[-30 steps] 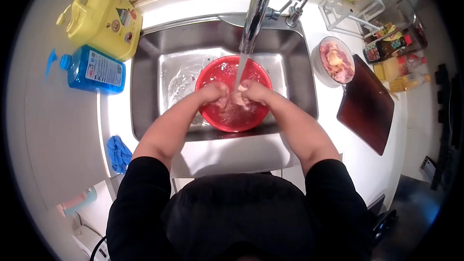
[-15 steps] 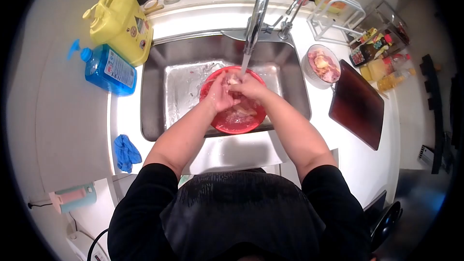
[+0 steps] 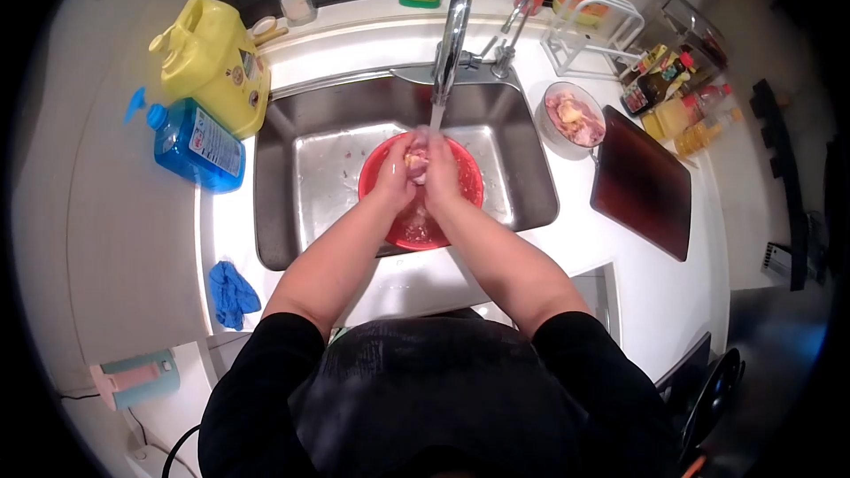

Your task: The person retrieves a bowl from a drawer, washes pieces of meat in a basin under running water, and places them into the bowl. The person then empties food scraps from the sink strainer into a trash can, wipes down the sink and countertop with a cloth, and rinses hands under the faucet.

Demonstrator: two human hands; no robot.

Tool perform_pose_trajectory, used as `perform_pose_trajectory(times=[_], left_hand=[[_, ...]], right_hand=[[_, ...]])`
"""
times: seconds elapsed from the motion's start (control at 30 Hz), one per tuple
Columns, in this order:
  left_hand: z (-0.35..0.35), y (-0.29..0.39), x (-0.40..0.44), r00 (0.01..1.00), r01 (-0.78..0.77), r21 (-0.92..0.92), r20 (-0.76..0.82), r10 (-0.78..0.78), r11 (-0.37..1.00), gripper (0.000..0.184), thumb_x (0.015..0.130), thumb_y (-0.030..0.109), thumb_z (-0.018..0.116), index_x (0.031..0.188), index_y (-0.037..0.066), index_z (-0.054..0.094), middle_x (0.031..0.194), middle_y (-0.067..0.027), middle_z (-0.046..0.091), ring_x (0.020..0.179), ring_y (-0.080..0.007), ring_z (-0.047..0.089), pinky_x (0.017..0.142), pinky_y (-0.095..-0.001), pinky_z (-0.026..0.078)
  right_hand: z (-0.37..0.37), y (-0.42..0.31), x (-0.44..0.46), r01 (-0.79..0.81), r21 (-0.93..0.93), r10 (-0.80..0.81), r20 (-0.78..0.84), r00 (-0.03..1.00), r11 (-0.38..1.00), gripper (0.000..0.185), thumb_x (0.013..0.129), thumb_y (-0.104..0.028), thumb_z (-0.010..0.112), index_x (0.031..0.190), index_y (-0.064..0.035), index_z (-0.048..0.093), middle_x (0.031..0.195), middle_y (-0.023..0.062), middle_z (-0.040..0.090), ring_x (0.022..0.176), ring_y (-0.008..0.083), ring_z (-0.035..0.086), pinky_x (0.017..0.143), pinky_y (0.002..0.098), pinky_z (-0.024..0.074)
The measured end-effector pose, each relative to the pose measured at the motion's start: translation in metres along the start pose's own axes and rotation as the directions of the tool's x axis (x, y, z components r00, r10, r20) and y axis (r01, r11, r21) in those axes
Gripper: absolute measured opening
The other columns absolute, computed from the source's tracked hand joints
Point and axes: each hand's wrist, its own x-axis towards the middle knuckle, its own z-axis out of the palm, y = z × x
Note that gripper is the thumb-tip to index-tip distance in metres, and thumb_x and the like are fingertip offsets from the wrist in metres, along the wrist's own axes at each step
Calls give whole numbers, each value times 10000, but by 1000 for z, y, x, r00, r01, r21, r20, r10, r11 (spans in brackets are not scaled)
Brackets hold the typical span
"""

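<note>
A piece of raw meat (image 3: pixel 416 162), pink with yellowish fat, is between my two hands under the faucet (image 3: pixel 453 35). My left hand (image 3: pixel 393 175) is closed round its left side. My right hand (image 3: pixel 441 175) grips it from the right, its fingers partly blurred by motion. Water runs from the spout onto the fingertips. Below them a red basin (image 3: pixel 476 179) with cloudy water stands in the steel sink (image 3: pixel 310 204). What lies at the bottom of the basin is hard to make out.
Right of the sink are a bowl (image 3: pixel 551 124) of raw meat and a dark cutting board (image 3: pixel 642 186), with several bottles and a white rack (image 3: pixel 580 35) behind. On the left stand a yellow jug (image 3: pixel 208 62) and blue soap bottle (image 3: pixel 199 142), near a blue cloth (image 3: pixel 232 294).
My hands have come together from a looser, spread hold and now press on the meat from both sides. The view has shifted slightly.
</note>
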Motion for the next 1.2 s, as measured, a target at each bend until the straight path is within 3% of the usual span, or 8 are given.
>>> perform_pose_trajectory(times=[0.07,0.2,0.33,0.7,0.8,0.93,1.17,1.2], left_hand=[[2,-8,2,996,-89,-62,0,90,994,291,860,284,435,1029,59,509,963,-68,562,870,-175,541,766,-277,440],[25,-6,-6,926,-371,169,-3,377,913,321,884,183,399,1169,41,444,1108,-86,507,996,-151,490,854,-263,391],[57,1,-26,812,-575,329,116,573,749,377,884,110,380,1253,42,345,1222,-104,419,1096,-159,420,928,-271,331],[46,-26,-21,783,-378,909,213,584,177,506,901,364,238,1301,55,247,1342,-154,233,1265,-269,164,1019,-362,121],[39,-37,-13,830,-357,794,27,558,493,456,902,339,245,1248,50,312,1245,-145,343,1169,-254,288,971,-351,215],[-23,-113,31,830,104,123,-557,-18,987,377,900,298,249,1069,41,468,980,-130,531,888,-227,513,824,-350,396],[82,-53,-6,858,-429,254,-184,479,867,323,873,249,328,1006,16,507,963,-135,534,910,-230,507,789,-341,402],[80,-53,-3,918,-230,243,-267,294,942,332,870,250,331,1030,12,498,984,-137,526,940,-230,494,807,-341,393]], right_hand=[[2,11,4,200,-277,-198,38,980,940,342,888,-318,387,979,-13,510,983,117,487,917,207,485,792,313,386],[12,-11,-7,343,-127,-323,154,934,931,279,879,-227,423,1044,-12,493,1014,108,491,957,194,472,822,295,371],[27,-52,-30,102,160,-127,153,980,982,281,872,-180,442,1112,-34,448,1020,65,510,924,146,488,798,260,389],[5,-52,-13,-80,149,77,23,997,986,324,829,-89,484,1137,-33,399,1054,85,493,937,159,489,801,270,415],[-6,-45,-11,-83,20,82,50,995,996,315,830,-88,480,1134,-43,410,1033,88,504,935,166,492,803,282,417],[-62,37,25,-423,-32,422,-48,906,905,177,846,-119,458,1010,-57,486,904,80,536,828,175,517,736,309,437],[-14,-71,-18,105,-144,-99,50,994,984,136,851,-115,446,955,-43,497,897,94,542,831,195,519,759,305,429],[-22,-61,-5,-98,-135,100,11,995,986,153,848,-113,446,974,-41,496,900,95,544,832,201,522,763,301,428]])
